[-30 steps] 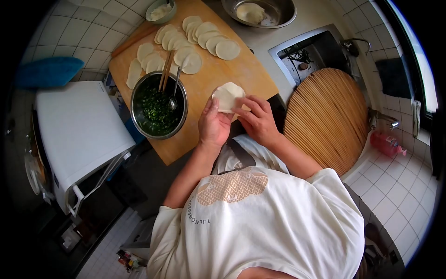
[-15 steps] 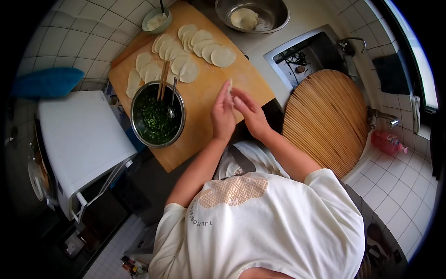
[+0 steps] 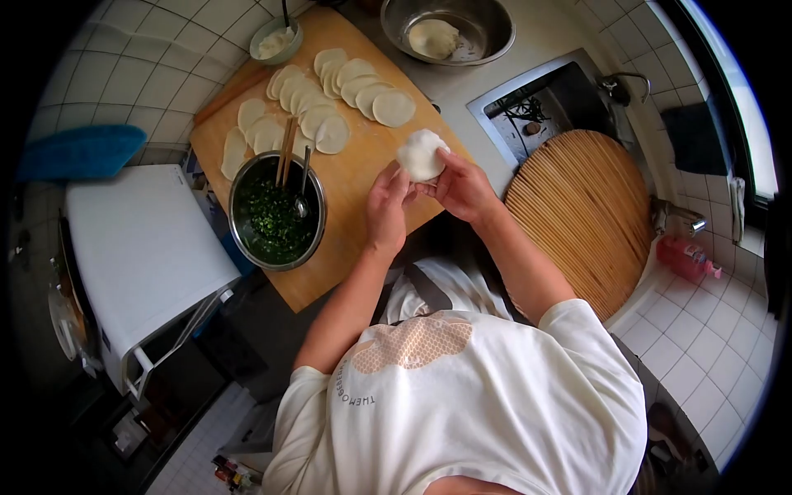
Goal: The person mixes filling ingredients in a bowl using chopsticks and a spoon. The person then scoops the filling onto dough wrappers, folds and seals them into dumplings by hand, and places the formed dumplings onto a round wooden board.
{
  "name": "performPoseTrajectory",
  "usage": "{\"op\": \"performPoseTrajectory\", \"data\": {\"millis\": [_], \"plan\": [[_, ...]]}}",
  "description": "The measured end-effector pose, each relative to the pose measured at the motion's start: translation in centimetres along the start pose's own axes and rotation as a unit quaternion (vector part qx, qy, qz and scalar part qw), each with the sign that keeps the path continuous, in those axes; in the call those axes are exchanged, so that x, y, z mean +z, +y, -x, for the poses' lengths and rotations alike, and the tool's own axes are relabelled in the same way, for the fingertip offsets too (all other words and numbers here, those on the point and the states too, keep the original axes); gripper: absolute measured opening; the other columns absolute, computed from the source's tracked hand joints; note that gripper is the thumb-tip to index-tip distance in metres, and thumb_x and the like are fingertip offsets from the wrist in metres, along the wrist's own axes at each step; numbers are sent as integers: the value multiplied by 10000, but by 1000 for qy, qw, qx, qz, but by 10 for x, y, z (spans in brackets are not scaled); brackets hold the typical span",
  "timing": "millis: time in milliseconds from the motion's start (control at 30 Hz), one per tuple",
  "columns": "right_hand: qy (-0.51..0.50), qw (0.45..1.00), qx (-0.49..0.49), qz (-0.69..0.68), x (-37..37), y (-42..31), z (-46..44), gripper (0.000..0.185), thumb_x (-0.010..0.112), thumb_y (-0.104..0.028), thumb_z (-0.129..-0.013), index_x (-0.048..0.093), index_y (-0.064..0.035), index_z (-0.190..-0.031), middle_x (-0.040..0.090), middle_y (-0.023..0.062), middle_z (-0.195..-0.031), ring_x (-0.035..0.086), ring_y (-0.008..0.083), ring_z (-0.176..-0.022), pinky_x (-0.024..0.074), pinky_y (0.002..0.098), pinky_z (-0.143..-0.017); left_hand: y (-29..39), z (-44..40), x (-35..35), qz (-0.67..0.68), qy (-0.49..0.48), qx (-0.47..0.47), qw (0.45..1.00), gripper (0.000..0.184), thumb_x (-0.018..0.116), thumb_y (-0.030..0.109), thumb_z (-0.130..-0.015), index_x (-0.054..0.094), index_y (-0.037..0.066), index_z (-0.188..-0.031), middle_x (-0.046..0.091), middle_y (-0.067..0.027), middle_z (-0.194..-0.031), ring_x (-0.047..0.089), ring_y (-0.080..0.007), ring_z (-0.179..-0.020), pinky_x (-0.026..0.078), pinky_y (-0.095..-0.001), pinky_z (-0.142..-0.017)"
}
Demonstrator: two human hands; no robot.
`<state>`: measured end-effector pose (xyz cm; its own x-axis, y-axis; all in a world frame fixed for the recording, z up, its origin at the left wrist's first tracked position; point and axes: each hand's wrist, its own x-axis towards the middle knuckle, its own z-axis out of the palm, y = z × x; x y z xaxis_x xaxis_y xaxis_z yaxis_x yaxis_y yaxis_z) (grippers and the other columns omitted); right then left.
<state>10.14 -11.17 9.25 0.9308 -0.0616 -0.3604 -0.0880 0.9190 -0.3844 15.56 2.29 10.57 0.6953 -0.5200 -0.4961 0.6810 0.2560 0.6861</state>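
At left, a metal bowl (image 3: 321, 235) holds plenty of chopped greens (image 3: 272, 216); chopsticks (image 3: 287, 153) and a spoon stand in it, their lower ends hard to make out. Beyond, many flat dough rounds (image 3: 332, 134) lie overlapping, unfilled, on a wooden board (image 3: 363, 161). Near its front edge, the left hand (image 3: 386, 206) meets a pale dough piece (image 3: 422, 155); whether its fingers grip is unclear. The right hand (image 3: 464, 188) pinches the piece's right side between thumb and fingers. Its underside and any filling are hidden.
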Motion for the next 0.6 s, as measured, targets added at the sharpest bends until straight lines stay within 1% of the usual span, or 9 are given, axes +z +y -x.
{"op": "performPoseTrajectory", "data": {"millis": [100, 133, 233, 300, 333, 400, 500, 567, 600], "plan": [[-22, 999, 7, 24, 3, -2, 3, 372, 382, -292, -929, 441, -62, -1215, 536, 75, -1162, 537, 183, -1015, 455, 317, -803, 1, -7, -2, 17, -59, 82, 995, 235, 604, 133, -841, 559, 17, -1041, 588, -60, -1025, 535, -118, -959, 425, -287, -868], [-24, 999, 11, 35, 3, -3, 4, 365, 389, -289, -928, 454, -61, -1206, 540, 73, -1157, 540, 175, -1009, 456, 315, -800, 1, -7, -2, 18, -59, 81, 995, 235, 604, 133, -841, 559, 17, -1041, 588, -60, -1025, 535, -118, -959, 425, -287, -868], [-10, 999, 17, 47, -7, -1, 2, 352, 424, -277, -922, 471, -60, -1196, 568, 68, -1112, 566, 177, -976, 473, 328, -792, 2, -9, -1, 3, -11, 128, 992, 183, 616, 143, -835, 582, 26, -972, 604, -51, -973, 561, -125, -907, 442, -277, -830], [1, 998, 20, 67, -9, -3, 3, 334, 438, -263, -920, 487, -58, -1179, 586, 59, -1071, 580, 164, -931, 478, 311, -773, 2, -10, -1, -22, 22, 165, 986, 191, 626, 152, -830, 583, 21, -962, 608, -44, -947, 570, -108, -842, 466, -246, -728], [11, 996, 23, 87, -9, -3, 4, 316, 451, -250, -919, 504, -56, -1163, 605, 51, -1029, 594, 150, -887, 484, 295, -753, 2, -10, -2, -23, 22, 164, 986, 191, 626, 152, -830, 583, 21, -962, 608, -44, -947, 570, -108, -842, 466, -246, -728], [11, 993, 11, 113, -12, -3, 4, 310, 456, -262, -918, 521, -64, -1148, 608, 36, -1016, 591, 132, -868, 478, 279, -740, 5, -9, -4, -88, 57, 125, 987, 191, 642, 153, -818, 591, 10, -935, 611, -46, -931, 571, -91, -779, 464, -222, -637], [36, 980, -22, 197, -13, -5, 5, 282, 473, -264, -913, 562, -76, -1102, 618, 20, -969, 586, 106, -839, 467, 257, -712, 1, -12, -11, -158, 79, 109, 978, 283, 646, 163, -816, 551, 10, -1035, 613, -40, -909, 563, -69, -736, 440, -202, -572], [61, 964, -44, 254, -14, -4, 4, 260, 484, -255, -909, 586, -79, -1072, 623, 19, -936, 583, 99, -829, 462, 250, -698, -2, -12, -12, -164, 98, 101, 976, 335, 627, 177, -830, 509, 12, -1097, 605, -45, -926, 564, -82, -767, 443, -205, -603], [86, 907, -126, 393, -13, -2, 4, 223, 519, -219, -882, 603, -78, -1032, 624, 35, -905, 587, 127, -808, 462, 264, -683, 0, -11, -9, -170, 118, 93, 974, 388, 608, 191, -844, 467, 13, -1159, 597, -50, -943, 566, -96, -797, 446, -208, -634]]}}
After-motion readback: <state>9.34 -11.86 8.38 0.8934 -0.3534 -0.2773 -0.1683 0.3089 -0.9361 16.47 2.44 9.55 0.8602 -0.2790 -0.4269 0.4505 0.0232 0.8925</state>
